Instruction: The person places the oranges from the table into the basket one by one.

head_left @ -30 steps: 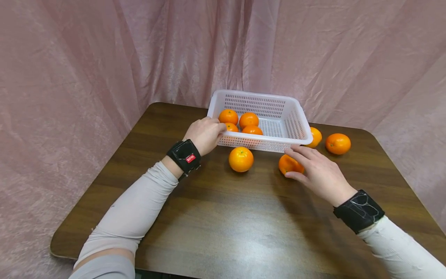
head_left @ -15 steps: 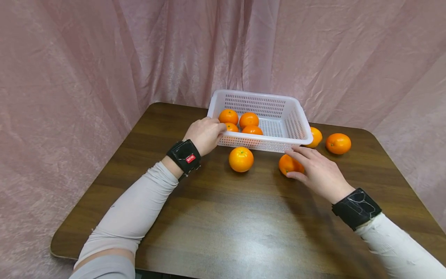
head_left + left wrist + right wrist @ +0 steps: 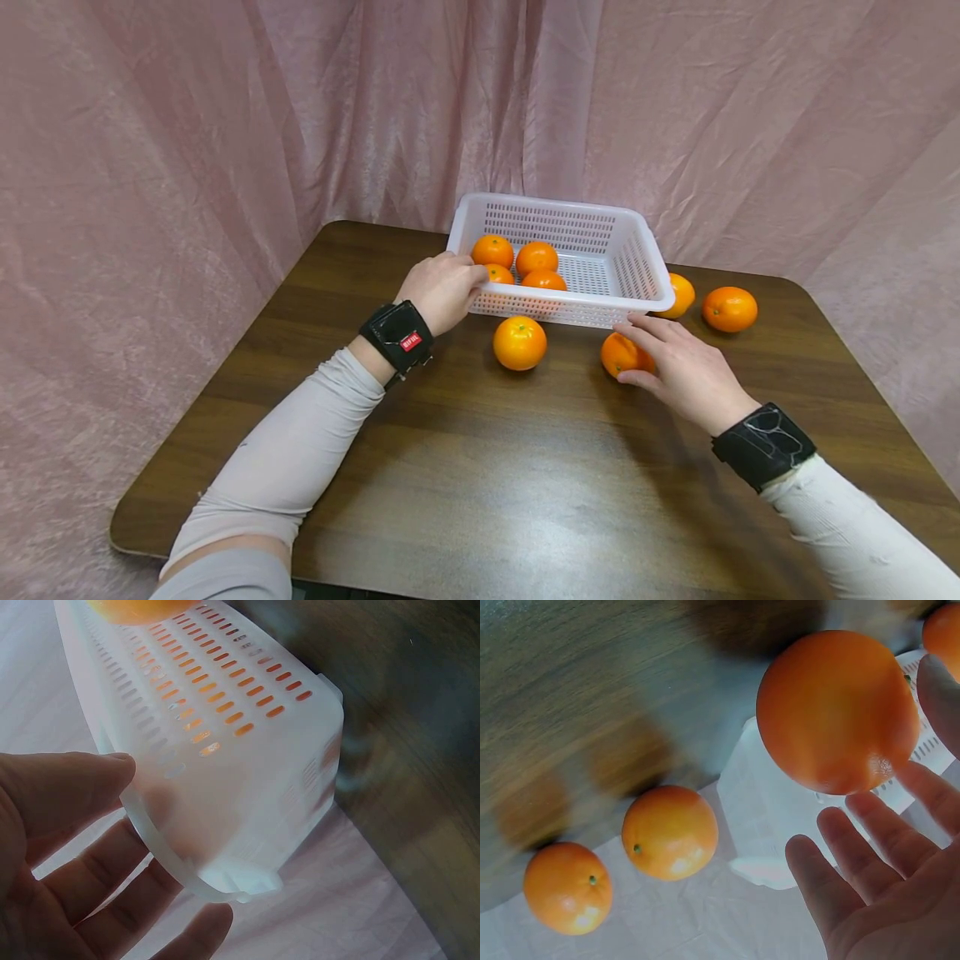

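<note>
My left hand [image 3: 442,292] grips the near left corner of a white plastic basket [image 3: 577,310]. In the left wrist view the thumb [image 3: 82,784] lies over its rim, with fingers on the other side. Several oranges [image 3: 492,251] sit inside at the basket's left end. My right hand [image 3: 690,371] is beside an orange [image 3: 622,357] on the table, just in front of the basket's right corner. Its fingers [image 3: 855,855] are spread and slightly bent around that orange [image 3: 832,712]; whether a fingertip touches it, I cannot tell.
Another orange [image 3: 520,343] stands before the basket's front wall. Two more oranges, one [image 3: 678,296] partly hidden by the basket and one [image 3: 730,309] farther right, lie on the brown wooden table [image 3: 480,483]. A pink curtain [image 3: 420,108] hangs behind.
My right wrist has shifted slightly to the left while the fingers stay by the same orange. The left hand and the basket keep their places.
</note>
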`<state>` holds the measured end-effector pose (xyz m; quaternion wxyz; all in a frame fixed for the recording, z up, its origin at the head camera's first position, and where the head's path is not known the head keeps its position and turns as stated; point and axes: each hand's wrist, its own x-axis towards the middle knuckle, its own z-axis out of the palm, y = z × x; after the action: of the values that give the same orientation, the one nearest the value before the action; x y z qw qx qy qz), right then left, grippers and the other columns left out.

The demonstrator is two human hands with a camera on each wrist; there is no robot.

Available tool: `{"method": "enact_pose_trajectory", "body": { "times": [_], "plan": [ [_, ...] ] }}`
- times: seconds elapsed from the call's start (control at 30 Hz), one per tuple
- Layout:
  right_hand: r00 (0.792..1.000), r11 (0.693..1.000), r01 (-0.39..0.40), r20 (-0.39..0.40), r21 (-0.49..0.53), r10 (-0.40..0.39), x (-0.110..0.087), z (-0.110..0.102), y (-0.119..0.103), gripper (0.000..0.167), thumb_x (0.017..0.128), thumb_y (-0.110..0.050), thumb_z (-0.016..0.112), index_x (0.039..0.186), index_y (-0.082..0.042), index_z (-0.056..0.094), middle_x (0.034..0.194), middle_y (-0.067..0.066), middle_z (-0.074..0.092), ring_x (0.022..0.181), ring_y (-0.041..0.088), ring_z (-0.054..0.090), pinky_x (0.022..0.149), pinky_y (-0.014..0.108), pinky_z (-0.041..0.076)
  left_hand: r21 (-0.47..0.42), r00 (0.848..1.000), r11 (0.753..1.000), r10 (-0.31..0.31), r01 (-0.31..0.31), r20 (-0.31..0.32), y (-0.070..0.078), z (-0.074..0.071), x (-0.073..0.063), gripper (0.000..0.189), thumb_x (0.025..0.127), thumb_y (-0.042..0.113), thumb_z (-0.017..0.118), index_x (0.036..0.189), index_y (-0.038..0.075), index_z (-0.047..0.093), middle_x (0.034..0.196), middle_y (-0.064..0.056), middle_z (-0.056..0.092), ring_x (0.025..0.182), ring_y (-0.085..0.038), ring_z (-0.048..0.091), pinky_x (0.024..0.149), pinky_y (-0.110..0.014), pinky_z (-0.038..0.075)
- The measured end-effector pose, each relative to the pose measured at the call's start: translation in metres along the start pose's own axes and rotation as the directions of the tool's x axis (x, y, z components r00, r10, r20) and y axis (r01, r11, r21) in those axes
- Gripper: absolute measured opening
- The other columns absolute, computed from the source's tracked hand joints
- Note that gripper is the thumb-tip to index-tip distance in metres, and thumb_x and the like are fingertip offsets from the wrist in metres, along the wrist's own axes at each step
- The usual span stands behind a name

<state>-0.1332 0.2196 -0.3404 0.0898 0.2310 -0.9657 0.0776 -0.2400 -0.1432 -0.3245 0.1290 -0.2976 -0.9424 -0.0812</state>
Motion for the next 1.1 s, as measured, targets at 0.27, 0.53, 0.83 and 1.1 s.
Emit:
{"method": "enact_pose_trajectory", "body": {
  "times": [0.27, 0.53, 0.83, 1.1],
  "plan": [
    [1.000, 1.000, 0.009, -0.008, -0.001, -0.009, 0.000, 0.002, 0.001, 0.076, 0.089, -0.030, 0.095, 0.155, -0.013, 0.063, 0.157, 0.021, 0.058, 0.140, 0.047, 0.057, 0.092, 0.072, 0.056, -0.004, 1.000, 1.000, 0.009, -0.009, -0.021, 0.000, -0.001, -0.001, 0.018, 0.102, 0.015, 0.081, 0.119, 0.011, 0.083, 0.108, -0.006, 0.078, 0.099, -0.032, 0.072, 0.085, -0.049, 0.060],
    [1.000, 1.000, -0.001, 0.012, 0.007, 0.001, 0.001, 0.005, 0.002, 0.076, 0.089, -0.029, 0.095, 0.156, -0.013, 0.062, 0.158, 0.021, 0.058, 0.142, 0.046, 0.055, 0.094, 0.071, 0.055, -0.005, 1.000, 1.000, 0.010, -0.010, -0.029, 0.000, 0.000, -0.001, 0.017, 0.102, 0.016, 0.081, 0.118, 0.011, 0.083, 0.108, -0.006, 0.079, 0.098, -0.033, 0.072, 0.084, -0.049, 0.061],
    [1.000, 1.000, -0.003, 0.012, 0.009, 0.003, 0.002, 0.008, 0.004, 0.076, 0.089, -0.028, 0.096, 0.156, -0.013, 0.063, 0.158, 0.021, 0.057, 0.142, 0.046, 0.056, 0.094, 0.071, 0.055, -0.001, 1.000, 1.000, 0.008, -0.008, -0.025, -0.001, 0.001, -0.001, 0.018, 0.102, 0.016, 0.082, 0.119, 0.011, 0.082, 0.107, -0.006, 0.078, 0.099, -0.032, 0.072, 0.085, -0.049, 0.061],
    [1.000, 1.000, -0.012, 0.021, 0.016, 0.012, 0.002, 0.011, 0.005, 0.074, 0.090, -0.027, 0.095, 0.155, -0.013, 0.063, 0.157, 0.022, 0.058, 0.141, 0.046, 0.056, 0.096, 0.071, 0.055, 0.000, 0.999, 1.000, 0.011, -0.011, -0.031, -0.001, 0.001, -0.001, 0.018, 0.102, 0.017, 0.082, 0.119, 0.011, 0.082, 0.108, -0.006, 0.078, 0.099, -0.033, 0.072, 0.085, -0.049, 0.061]
  ]
}}
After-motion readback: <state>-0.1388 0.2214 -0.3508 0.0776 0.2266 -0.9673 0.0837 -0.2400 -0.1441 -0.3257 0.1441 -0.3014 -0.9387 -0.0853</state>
